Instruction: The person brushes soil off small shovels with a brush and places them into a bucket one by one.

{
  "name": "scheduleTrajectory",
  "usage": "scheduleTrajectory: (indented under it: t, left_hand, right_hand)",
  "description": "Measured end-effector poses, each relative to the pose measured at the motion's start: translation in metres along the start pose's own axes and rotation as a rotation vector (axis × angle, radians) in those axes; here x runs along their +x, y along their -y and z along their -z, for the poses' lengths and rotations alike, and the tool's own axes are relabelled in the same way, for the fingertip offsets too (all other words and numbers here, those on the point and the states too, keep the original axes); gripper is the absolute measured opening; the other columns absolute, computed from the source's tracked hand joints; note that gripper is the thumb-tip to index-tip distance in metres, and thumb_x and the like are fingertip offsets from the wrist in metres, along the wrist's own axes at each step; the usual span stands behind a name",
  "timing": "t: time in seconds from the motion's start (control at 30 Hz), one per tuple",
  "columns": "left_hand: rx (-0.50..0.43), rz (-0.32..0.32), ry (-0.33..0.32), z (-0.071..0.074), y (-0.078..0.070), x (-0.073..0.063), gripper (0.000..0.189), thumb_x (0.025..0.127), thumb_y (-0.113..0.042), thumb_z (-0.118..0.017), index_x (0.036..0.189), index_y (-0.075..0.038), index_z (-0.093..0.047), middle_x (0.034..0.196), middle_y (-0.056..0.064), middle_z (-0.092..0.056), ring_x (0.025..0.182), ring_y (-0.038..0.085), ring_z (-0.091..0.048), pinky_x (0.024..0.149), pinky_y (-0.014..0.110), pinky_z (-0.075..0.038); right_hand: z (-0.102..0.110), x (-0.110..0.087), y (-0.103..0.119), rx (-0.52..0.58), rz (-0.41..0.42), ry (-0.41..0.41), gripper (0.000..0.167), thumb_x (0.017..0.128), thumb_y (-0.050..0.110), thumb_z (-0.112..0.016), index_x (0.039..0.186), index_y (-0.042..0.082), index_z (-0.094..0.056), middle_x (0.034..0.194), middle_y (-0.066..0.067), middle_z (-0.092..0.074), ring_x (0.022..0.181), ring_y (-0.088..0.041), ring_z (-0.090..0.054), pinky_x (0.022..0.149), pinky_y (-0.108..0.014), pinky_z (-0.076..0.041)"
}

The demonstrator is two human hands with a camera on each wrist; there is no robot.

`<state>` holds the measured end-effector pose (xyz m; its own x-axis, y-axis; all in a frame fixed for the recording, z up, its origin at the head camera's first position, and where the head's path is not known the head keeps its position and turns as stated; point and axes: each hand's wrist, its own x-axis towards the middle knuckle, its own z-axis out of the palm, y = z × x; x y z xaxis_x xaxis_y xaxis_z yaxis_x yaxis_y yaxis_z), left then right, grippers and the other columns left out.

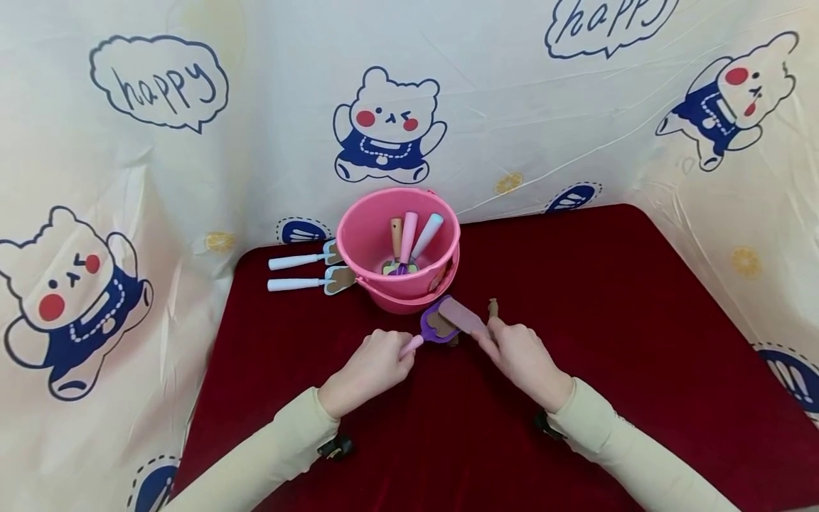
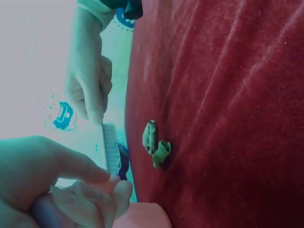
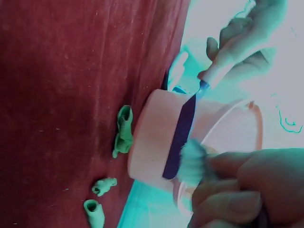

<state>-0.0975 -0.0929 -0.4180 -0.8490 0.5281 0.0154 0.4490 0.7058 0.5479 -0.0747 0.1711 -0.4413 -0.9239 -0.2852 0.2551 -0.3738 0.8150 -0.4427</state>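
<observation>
My left hand (image 1: 371,370) grips the pink handle of a small purple shovel (image 1: 425,331), its brownish face upward in the head view. In my right hand (image 1: 527,363) is a flat mauve brush (image 1: 462,317), whose pale bristles (image 2: 111,147) show in the left wrist view. The brush head overlaps the shovel's blade in the head view. Both tools are in front of a pink bucket (image 1: 397,288). On the cloth lie several small crumpled, tube-like scraps (image 3: 123,133), brown in the head view and greenish in the wrist views. One scrap (image 1: 493,306) shows just beyond my right hand.
Handles in brown, pink (image 1: 408,235) and pale blue stick up inside the bucket. Two shovels with light-blue handles (image 1: 297,284) lie left of it, blades toward it. A dark red cloth (image 1: 608,320) covers the table, and a printed white curtain (image 1: 275,142) stands behind.
</observation>
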Motion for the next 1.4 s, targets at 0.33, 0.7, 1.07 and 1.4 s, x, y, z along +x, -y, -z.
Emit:
scheduleTrajectory:
  t: [0.33,0.7,1.07,1.4]
  left_hand:
    - [0.008,-0.007,-0.020,0.0019,0.0001,-0.0013,0.035,0.094,-0.004,-0.067,0.067,-0.012,-0.048,0.055,-0.008,-0.034,0.048,0.004,-0.035,0.046,0.023,-0.036]
    - [0.002,0.006,0.000,0.0005,0.0013,-0.0027,0.037,0.095,-0.005,-0.067,0.066,-0.015,-0.046,0.054,-0.010,-0.033,0.048,0.003,-0.035,0.046,0.022,-0.035]
    - [-0.008,0.004,-0.014,0.0022,-0.0027,-0.0032,0.037,0.096,-0.007,-0.066,0.066,-0.014,-0.047,0.055,-0.009,-0.034,0.049,0.004,-0.034,0.047,0.023,-0.035]
    - [-0.023,0.015,0.002,0.0010,-0.0010,-0.0042,0.037,0.097,-0.006,-0.066,0.066,-0.014,-0.047,0.054,-0.009,-0.034,0.048,0.003,-0.035,0.046,0.022,-0.035]
  right_hand:
    - [-0.0045,-0.0012,0.0035,0.072,0.064,0.088,0.032,0.102,0.028,-0.068,0.079,0.015,-0.050,0.054,0.011,-0.033,0.044,0.002,-0.028,0.040,-0.019,-0.029]
    - [-0.0046,-0.0018,-0.0051,0.057,0.023,0.050,0.028,0.101,0.024,-0.070,0.082,0.013,-0.053,0.056,0.010,-0.039,0.044,0.000,-0.032,0.040,-0.019,-0.031]
    - [-0.0027,-0.0002,-0.0015,0.014,0.041,0.045,0.028,0.102,0.025,-0.070,0.082,0.011,-0.055,0.056,0.009,-0.040,0.044,-0.001,-0.033,0.040,-0.019,-0.032]
    - [-0.0047,-0.0018,0.0012,0.058,0.072,0.068,0.031,0.101,0.025,-0.070,0.080,0.014,-0.051,0.057,0.010,-0.037,0.046,0.000,-0.032,0.042,-0.020,-0.032]
